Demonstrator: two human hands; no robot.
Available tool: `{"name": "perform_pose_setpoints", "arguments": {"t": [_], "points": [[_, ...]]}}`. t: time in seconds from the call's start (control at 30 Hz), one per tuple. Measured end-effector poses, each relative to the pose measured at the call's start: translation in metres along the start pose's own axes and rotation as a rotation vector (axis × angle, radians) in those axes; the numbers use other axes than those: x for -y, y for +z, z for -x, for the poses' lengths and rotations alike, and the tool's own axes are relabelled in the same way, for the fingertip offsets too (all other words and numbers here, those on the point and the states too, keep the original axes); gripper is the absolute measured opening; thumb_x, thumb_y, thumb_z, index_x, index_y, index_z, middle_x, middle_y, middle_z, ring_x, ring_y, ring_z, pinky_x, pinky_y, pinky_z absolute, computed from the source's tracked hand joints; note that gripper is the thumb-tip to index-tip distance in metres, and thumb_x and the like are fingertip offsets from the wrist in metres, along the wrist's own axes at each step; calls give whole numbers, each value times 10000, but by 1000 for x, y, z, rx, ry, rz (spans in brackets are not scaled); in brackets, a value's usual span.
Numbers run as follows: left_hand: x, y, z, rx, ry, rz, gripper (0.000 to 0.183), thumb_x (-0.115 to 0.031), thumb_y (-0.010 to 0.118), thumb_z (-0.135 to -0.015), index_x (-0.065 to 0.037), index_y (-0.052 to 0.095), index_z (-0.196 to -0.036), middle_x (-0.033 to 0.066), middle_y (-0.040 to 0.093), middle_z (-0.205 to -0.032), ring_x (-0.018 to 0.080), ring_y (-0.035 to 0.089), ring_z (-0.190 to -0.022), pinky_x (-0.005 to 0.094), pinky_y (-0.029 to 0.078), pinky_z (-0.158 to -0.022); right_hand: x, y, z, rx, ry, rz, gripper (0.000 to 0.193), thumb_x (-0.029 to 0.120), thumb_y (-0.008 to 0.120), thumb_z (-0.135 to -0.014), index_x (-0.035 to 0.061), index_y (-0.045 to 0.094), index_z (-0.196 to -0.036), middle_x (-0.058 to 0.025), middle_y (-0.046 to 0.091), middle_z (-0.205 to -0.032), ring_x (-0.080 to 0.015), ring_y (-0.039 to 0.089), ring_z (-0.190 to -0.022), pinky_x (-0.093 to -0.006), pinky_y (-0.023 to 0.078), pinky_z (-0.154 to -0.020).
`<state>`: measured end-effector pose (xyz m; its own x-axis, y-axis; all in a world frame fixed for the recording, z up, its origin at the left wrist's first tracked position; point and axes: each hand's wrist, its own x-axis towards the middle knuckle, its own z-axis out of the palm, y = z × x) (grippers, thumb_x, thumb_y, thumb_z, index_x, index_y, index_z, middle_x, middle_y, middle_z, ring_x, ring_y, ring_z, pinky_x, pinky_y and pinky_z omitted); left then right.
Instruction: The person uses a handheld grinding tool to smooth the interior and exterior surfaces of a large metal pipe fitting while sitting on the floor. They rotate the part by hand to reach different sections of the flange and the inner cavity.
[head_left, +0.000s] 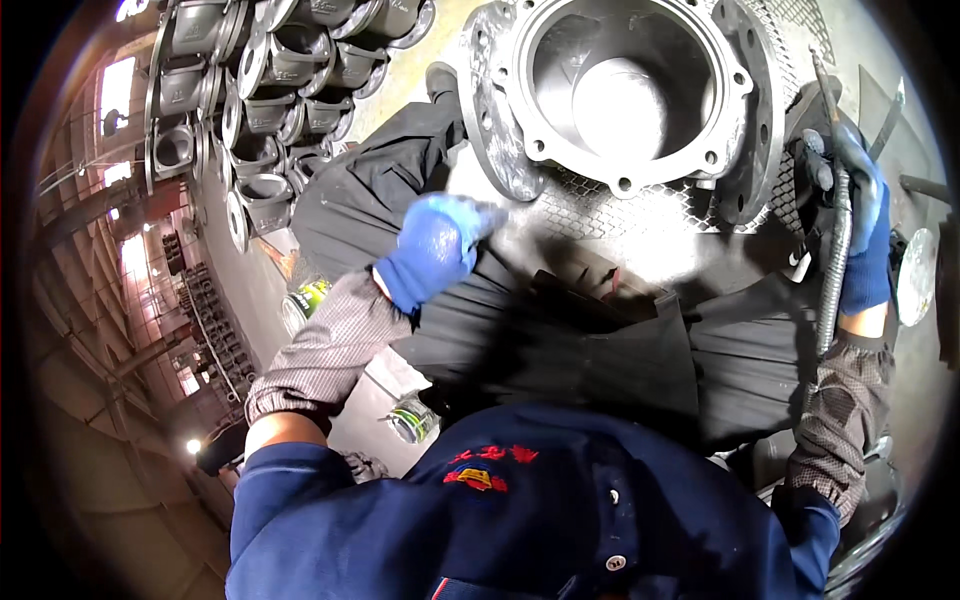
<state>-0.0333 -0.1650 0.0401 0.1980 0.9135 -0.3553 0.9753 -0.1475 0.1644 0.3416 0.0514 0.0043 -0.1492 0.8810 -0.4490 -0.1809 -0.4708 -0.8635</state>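
The left hand point(432, 250) does best as a light steadying hand: laid flat on a flange, it would likely check any rocking while its fingertips stay out of the bolt holes and off the edges. The casting point(585, 162), upper centre in front of the person, stands on the mesh point(600, 212) with its round mouth facing up. It looks heavy, so even support seems wiser than a push at one side. The right hand point(862, 200) should keep the hose point(838, 262) unkinked and the rod point(824, 85) under firm control, pointed away from the legs point(365, 190).

As for pose, the left forearm comes in from the lower left, elbow bent, and the hand hovers above the thigh, just beside the near flange and seemingly apart from it. Its fingers lie together, slightly bent, pointing right; the palm is hidden, so what it may hold cannot be told. The right arm reaches almost straight forward along the right edge, its hand apparently closed around the hose.
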Motion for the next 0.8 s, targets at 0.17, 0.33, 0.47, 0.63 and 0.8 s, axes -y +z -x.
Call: {"name": "perform_pose_setpoints", "arguments": {"t": [0.17, 0.33, 0.47, 0.63, 0.8], "points": [[4, 1, -8, -959, -496, 1054, 289, -11, 479, -859, 19, 597, -1121, 60, 638, -922, 97, 544, -718, 248, 456, -658, -29, -1, -19, -217, 148, 231, 351, 315, 563, -884, 52, 650, -1100, -69, 609, -694, -132, 537, -541, -231, 416, -505], [48, 78, -81, -512, -684, 816, 324, -84, 490, -891, 11, 558, -1193, 90, 641, -937, 157, 610, -815, 278, 491, -727, -94, -32, -22, -202, -566, 1390, 305, 252, 542, -885, 36, 670, -1058, -118, 656, -963, -196, 612, -838, -299, 473, -769], [65, 136, -85, -591, -705, 298, 251, -109, 535, -888, 16, 598, -1097, 126, 661, -924, 222, 642, -821, 312, 509, -726, -98, 16, -17, -448, 14, 278, 301, 177, 529, -899, -28, 640, -1089, -99, 672, -959, -174, 634, -849, -280, 493, -756], [43, 109, -99, -685, -746, 111, 197, -135, 594, -839, 0, 629, -978, 165, 664, -839, 308, 652, -768, 359, 519, -688, -112, -23, -29, -341, -288, 990, 284, 161, 448, -937, -7, 654, -1038, -108, 676, -933, -154, 635, -798, -272, 499, -707], [67, 73, -105, -605, -473, 44, 201, -128, 513, -861, 25, 619, -937, 155, 645, -834, 242, 640, -780, 318, 497, -687, -75, 5, -43, -218, -568, 1332, 286, 140, 424, -931, 43, 669, -1044, -135, 674, -946, -202, 650, -798, -282, 502, -716]]}}
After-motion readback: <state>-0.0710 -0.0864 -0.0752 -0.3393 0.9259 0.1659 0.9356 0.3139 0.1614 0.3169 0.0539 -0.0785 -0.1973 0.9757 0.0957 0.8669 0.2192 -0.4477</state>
